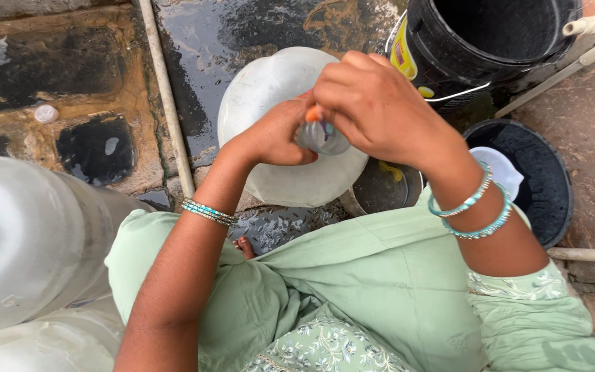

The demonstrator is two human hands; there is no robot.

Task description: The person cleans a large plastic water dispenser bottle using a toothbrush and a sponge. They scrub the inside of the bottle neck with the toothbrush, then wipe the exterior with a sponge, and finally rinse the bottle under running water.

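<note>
Down at the centre, both hands meet over a large translucent plastic jar [280, 89] that lies on the wet stone floor [235, 34]. The left hand [273, 134] is curled around a small greyish glass-like cup [321, 138], fingers wrapped on its side; the right hand [373, 103] is closed over the cup's top from above, with something small and orange [313, 114] pinched under the fingers, though what it is cannot be made out. So both grips are narrow and holding, and the cup sits just above the near edge of the jar, hidden in part by the right hand.

Room is tight to the right: a black bucket [490, 41] with a wire handle stands at the upper right, its rim near the right hand, and a shallow black basin [549, 186] holding a white lid-like piece [500, 169] lies just beyond the right wrist. A small steel pot [380, 189] sits between the jar and the basin, touching the jar's lower edge. To the left, a pale pipe [166, 96] runs up the floor, and beyond it the stone is open except for a small white cap [45, 114]. Big clear water containers [29, 234] crowd the lower left, close against the green-clad knee [173, 248]
</note>
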